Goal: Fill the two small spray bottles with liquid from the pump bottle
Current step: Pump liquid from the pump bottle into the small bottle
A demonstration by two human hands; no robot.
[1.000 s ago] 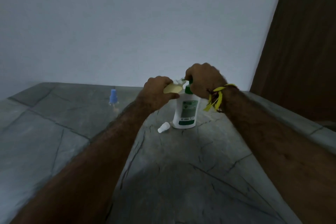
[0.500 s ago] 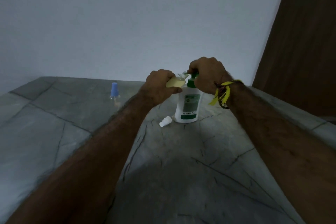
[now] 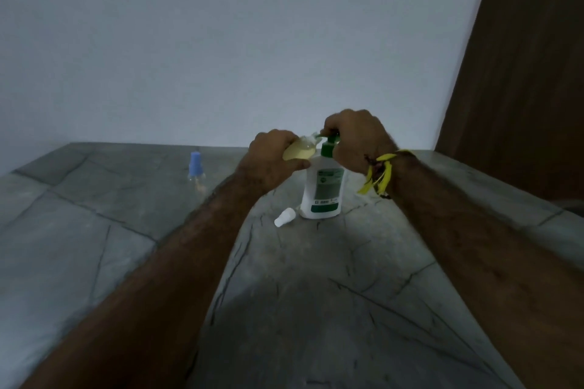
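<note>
Nearest me, a loose white cap [image 3: 284,217] lies on the stone counter [image 3: 94,262] just beside the pump bottle [image 3: 322,189]; a careless elbow could roll it off. Above, the left hand [image 3: 271,161] grasps a small bottle [image 3: 300,151] with yellowish liquid, tilted at the green spout, while the right hand [image 3: 357,142] clenches over the pump head. If that narrow mouth slips, the next push could spill (it looks fairly full). Farther back stands the blue-capped spray bottle [image 3: 196,166].

Left hand [image 3: 272,158] holds small bottle [image 3: 299,151] at pump bottle [image 3: 323,189] nozzle, right hand [image 3: 357,140] on pump
</note>
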